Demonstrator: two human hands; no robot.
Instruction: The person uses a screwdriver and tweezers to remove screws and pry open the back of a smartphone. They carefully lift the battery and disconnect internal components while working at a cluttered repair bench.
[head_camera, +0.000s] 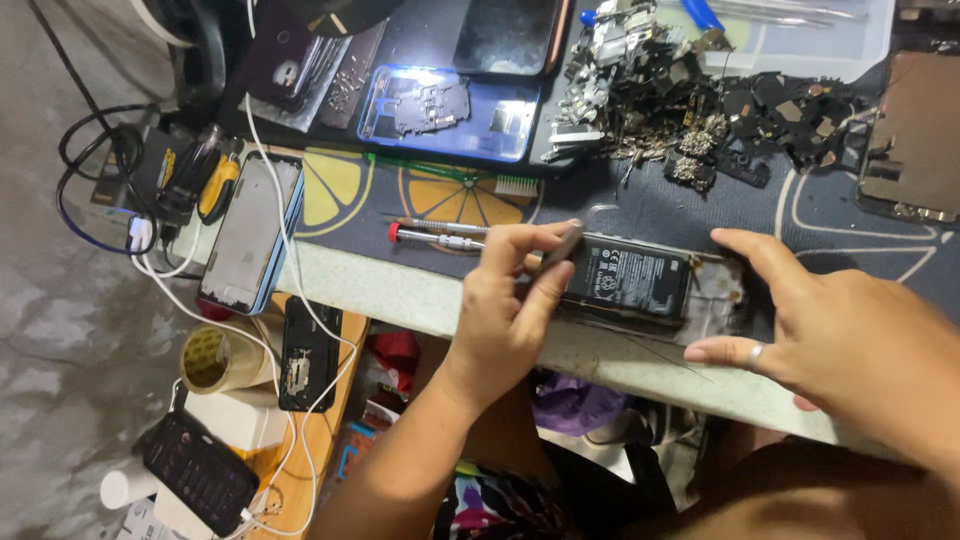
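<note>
The left hand (510, 300) pinched a thin grey tool (562, 245), tip hidden against the flat black battery (628, 280); the right hand (830, 330), fingers spread, steadied the opened phone (715, 295)

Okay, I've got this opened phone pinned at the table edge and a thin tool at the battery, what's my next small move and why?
Probably ease the thin tool in your left hand slowly under the near end of the black battery, prying gently. The battery lies flat in the opened phone, and your right hand braces the far end, fingers on both sides, so the phone should hold against a light lift.
</note>
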